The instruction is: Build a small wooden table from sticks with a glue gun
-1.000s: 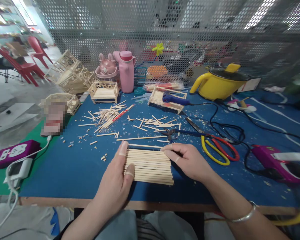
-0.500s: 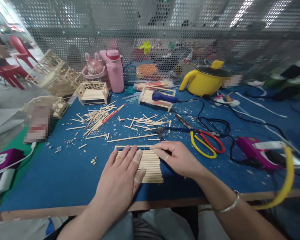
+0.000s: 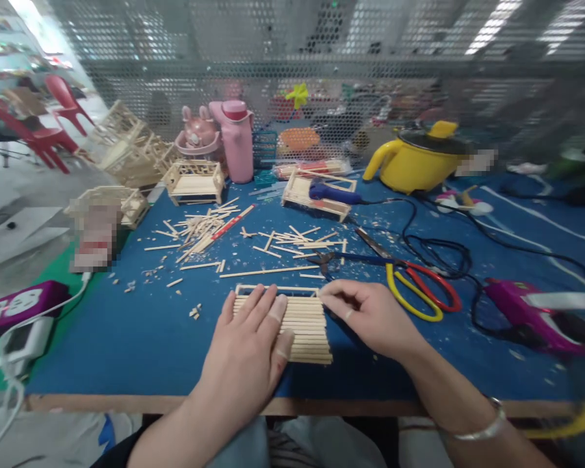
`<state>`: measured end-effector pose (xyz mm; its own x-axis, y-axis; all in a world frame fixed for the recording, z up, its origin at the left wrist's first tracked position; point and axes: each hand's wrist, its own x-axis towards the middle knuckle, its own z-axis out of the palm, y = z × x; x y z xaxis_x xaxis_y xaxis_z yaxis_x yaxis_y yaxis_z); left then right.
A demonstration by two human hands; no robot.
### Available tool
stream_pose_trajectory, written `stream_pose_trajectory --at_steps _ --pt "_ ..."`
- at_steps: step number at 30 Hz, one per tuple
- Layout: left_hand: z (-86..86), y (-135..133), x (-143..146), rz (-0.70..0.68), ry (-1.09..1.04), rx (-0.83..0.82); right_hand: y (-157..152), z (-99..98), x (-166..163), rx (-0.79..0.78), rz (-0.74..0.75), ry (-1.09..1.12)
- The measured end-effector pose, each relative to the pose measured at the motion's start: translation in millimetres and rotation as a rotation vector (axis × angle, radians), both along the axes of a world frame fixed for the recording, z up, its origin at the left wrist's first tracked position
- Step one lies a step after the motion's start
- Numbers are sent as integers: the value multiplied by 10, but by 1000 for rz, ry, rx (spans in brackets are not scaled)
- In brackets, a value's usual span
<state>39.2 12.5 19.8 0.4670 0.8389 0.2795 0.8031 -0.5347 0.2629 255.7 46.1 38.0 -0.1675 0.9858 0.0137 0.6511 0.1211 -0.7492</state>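
Pressing a flat, pale panel of slim wooden sticks onto the blue worktop with the left hand spread, while pinching its far right corner with the right hand, best done evenly to keep everything aligned.

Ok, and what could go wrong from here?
The left hand, flat on the stick panel, might shift any stick that isn't firmly fixed. The right hand, at the panel's far right corner, could nudge that edge out of line. It might also bump the pliers lying just beyond.
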Motion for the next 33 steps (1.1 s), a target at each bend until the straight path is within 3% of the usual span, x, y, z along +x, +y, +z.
stream_pose_trajectory --at_steps 3,6,8,12,18,23,27,30,33 --pt "-15 -33 -80 57 -337 -107 29 2 19 22 27 -56" --pt "-96 -84 -164 215 -771 -221 47 3 27 30 49 -98" --pt "-168 -113 -205 280 -891 -301 49 9 20 35 57 -121" --pt "-249 -133 -249 305 -725 -380 43 20 7 45 50 -125" --pt "-266 -123 -290 234 -376 -161 -3 -8 55 -45 78 15" --pt "-285 -134 -293 236 -281 -96 -44 -22 131 -168 169 128" --pt "-251 -114 -279 237 -201 -58 -75 -11 218 -158 230 126" --pt "-214 -88 -276 213 -176 -42 -165 18 241 -18 72 176" --pt "-188 -79 -275 213 -151 -66 -343 12 116 246 -168 109"
